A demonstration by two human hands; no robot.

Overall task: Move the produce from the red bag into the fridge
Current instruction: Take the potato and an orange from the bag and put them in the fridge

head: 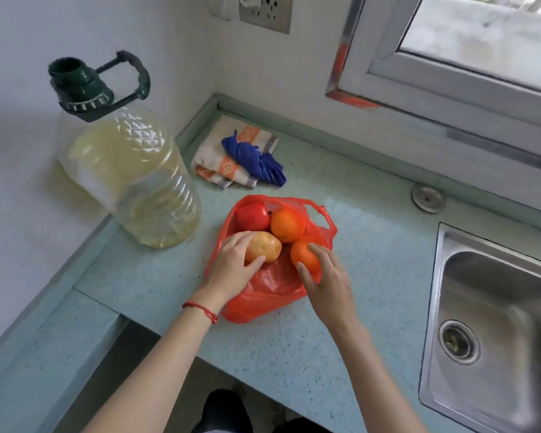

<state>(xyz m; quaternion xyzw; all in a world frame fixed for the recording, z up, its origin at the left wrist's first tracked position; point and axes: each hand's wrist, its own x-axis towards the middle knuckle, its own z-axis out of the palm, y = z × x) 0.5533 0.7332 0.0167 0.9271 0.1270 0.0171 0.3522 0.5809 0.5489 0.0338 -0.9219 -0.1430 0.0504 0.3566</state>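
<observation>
Reaching from the near edge of a pale speckled counter [294, 354], both hands at a red bag [263, 289] lying open just left of the sink [494, 323]. Left hand [231, 264], red string at the wrist, curled over a yellowish fruit [264, 246], fingers on top and thumb beneath; right hand [322, 276] cupped round the nearer orange [303, 256], fingertips on its far side. Neither fruit visibly lifted clear of the plastic. Behind them, in the bag's mouth, a second orange [287, 224] and a red fruit [252, 215], touching each other and untouched by either hand. By the look of it, the first pick-up of the job: all four pieces in the bag, none yet moved. Next move likely a firm lift of both fruits free of the loose film without dragging the bag, then a turn away toward a fridge nowhere in view. Risk judged small: round fruit apt to roll once the bag slackens. Farther left, a large clear oil jug [132, 173] with a dark green cap, standing beside the bag. Beyond, toward the corner, a striped cloth [219, 160] under a crumpled blue one [256, 160]. At the back, white walls, a wall socket [266, 10] and a metal-framed window [450, 67] above the sink side.
</observation>
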